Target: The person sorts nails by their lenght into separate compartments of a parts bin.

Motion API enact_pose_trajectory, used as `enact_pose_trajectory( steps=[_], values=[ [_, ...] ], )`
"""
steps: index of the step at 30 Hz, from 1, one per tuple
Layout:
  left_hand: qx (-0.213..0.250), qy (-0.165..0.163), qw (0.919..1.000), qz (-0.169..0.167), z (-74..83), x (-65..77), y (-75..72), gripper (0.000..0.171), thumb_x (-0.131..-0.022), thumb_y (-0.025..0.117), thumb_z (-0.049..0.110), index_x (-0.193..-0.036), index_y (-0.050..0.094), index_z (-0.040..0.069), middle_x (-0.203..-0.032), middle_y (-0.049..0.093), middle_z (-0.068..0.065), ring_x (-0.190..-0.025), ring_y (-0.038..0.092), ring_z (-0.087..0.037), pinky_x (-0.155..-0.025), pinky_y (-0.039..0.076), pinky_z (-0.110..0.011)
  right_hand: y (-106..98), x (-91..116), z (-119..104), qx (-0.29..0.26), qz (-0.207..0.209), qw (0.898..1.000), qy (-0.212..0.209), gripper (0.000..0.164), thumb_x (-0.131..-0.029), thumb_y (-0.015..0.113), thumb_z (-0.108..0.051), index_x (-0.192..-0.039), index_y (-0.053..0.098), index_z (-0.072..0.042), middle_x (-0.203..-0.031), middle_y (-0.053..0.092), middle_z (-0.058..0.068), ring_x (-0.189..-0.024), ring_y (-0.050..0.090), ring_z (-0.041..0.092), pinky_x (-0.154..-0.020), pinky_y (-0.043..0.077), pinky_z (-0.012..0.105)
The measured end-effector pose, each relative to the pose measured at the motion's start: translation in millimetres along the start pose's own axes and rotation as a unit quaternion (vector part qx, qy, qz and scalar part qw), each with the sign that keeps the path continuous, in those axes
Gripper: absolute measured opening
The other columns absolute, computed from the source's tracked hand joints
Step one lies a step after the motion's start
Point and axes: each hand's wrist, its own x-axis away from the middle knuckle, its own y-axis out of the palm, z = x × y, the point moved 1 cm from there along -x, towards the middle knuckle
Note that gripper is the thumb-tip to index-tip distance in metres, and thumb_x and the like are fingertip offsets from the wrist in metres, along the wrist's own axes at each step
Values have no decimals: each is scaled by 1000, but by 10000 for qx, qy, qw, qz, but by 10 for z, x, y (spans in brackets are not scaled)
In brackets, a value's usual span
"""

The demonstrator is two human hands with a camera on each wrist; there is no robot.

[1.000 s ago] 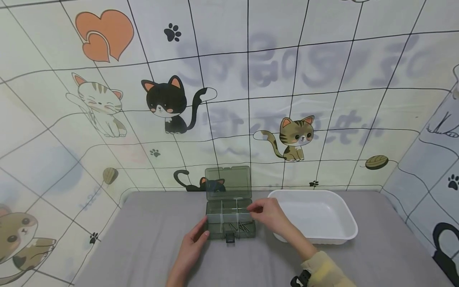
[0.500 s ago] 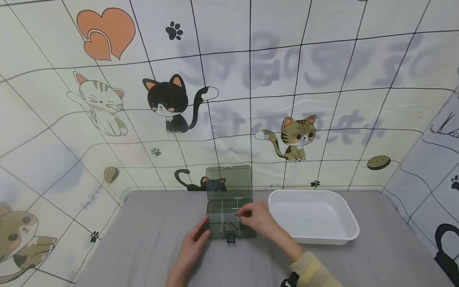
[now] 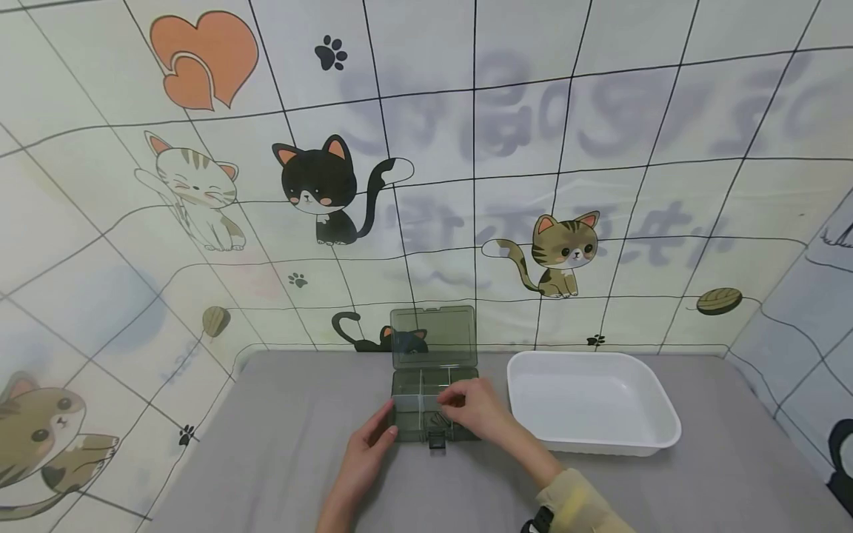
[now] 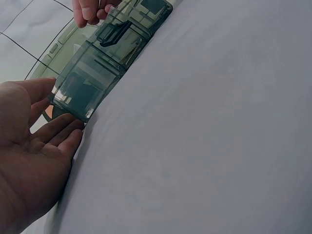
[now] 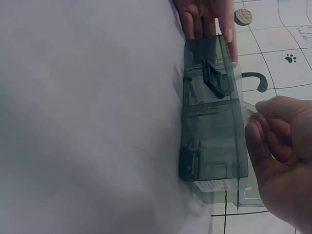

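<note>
A green see-through compartment box (image 3: pixel 406 426) stands on the grey cloth with its lid (image 3: pixel 435 339) raised at the back. A pale lengthwise divider (image 3: pixel 405 403) crosses it, with cross dividers beside. Several thin metal pieces (image 3: pixel 436 422) lie in the front compartments, too small to identify. My left hand (image 3: pixel 363 448) rests its fairly straight fingers and thumb against the box's left end. Over the box, my right hand (image 3: pixel 480 411) brings thumb and fingertips together near the divider. In the right wrist view, those fingertips (image 5: pixel 256 119) are bent close together; whatever may be between them is hidden.
To the right of the box is a white rectangular tray (image 3: pixel 593 437) with raised walls. Grey cloth (image 3: pixel 293 429) covers the tabletop. Behind and at the sides hangs a sheet printed with cats and a grid. A black looped object (image 3: pixel 841 459) appears at the far right edge.
My right hand has moved left from the box's right edge to above its middle divider. The left hand stays against the box's left end, and the view has shifted slightly.
</note>
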Motion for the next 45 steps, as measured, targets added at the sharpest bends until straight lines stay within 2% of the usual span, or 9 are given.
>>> enact_pose_trajectory(
  steps=[6, 9, 14, 19, 24, 30, 36, 42, 45],
  values=[
    [119, 42, 9999, -12, 8, -9, 14, 50, -105, 61, 17, -152, 49, 5, -158, 42, -16, -148, 34, -35, -117, 34, -51, -63, 14, 20, -1, -8, 9997, 230, 12, -89, 71, 0, -100, 78, -1, -95, 74, 2, -83, 66, 15, -72, 55, 26],
    [114, 73, 9999, -42, 10, -30, 8, 50, -104, 62, 16, -151, 50, 4, -158, 43, -17, -147, 36, -36, -114, 39, -44, -131, 8, 26, 112, 67, 9992, 370, 12, -90, 72, -1, -101, 78, -3, -97, 73, 1, -86, 66, 16, -74, 56, 29],
    [65, 52, 9999, -113, 74, -73, -25, 47, -105, 60, 15, -149, 52, 1, -155, 46, -21, -145, 40, -39, -111, 43, -45, -305, -28, 62, 156, 439, 9982, 372, 14, -91, 73, -1, -103, 78, -4, -96, 74, 3, -87, 68, 17, -76, 58, 32],
    [-111, 385, 9989, 230, 236, -137, -47, 44, -105, 59, 11, -146, 52, -5, -148, 51, -27, -138, 49, -41, -108, 46, -47, -489, -94, 92, 282, 1027, 9928, 541, 13, -92, 72, -2, -103, 78, -5, -98, 76, 6, -91, 71, 24, -80, 59, 40],
    [-438, 651, 9958, 469, 455, -366, -86, 44, -104, 59, 8, -147, 52, -2, -146, 53, -27, -136, 51, -39, -109, 45, -50, -652, -217, 129, 383, 1435, 9839, 993, 19, -94, 67, -6, -109, 77, -1, -101, 76, 11, -99, 71, 33, -84, 58, 48],
    [-654, 457, 9962, 354, 653, -703, -114, 54, -104, 59, 11, -154, 42, -1, -151, 48, -27, -138, 48, -41, -109, 45, -54, -635, -359, 179, 213, 1367, 9826, 1243, 41, -95, 66, -9, -132, 63, 7, -120, 70, 23, -109, 68, 38, -87, 58, 49],
    [-827, 108, 9965, 24, 780, -899, -73, 69, -105, 60, 22, -162, 26, 4, -160, 36, -25, -145, 38, -43, -112, 39, -59, -530, -443, 168, -57, 1150, 9811, 1556, 62, -98, 65, -14, -151, 42, 8, -143, 52, 32, -121, 61, 44, -96, 54, 54],
    [-1385, 375, 9896, 4, 833, -1003, 22, 78, -103, 62, 24, -163, 17, 1, -164, 25, -26, -147, 31, -47, -114, 33, -63, -489, -507, 69, -291, 927, 9821, 1613, 82, -95, 67, -17, -160, 22, 4, -153, 39, 35, -134, 48, 51, -105, 46, 60],
    [-1202, 411, 9919, 39, 836, -1024, 45, 80, -103, 61, 20, -162, 13, -2, -165, 21, -27, -149, 26, -46, -117, 30, -61, -488, -514, 15, -632, 922, 9799, 1650, 89, -94, 70, -20, -161, 16, 3, -156, 36, 33, -137, 44, 51, -107, 44, 60]
  ],
)
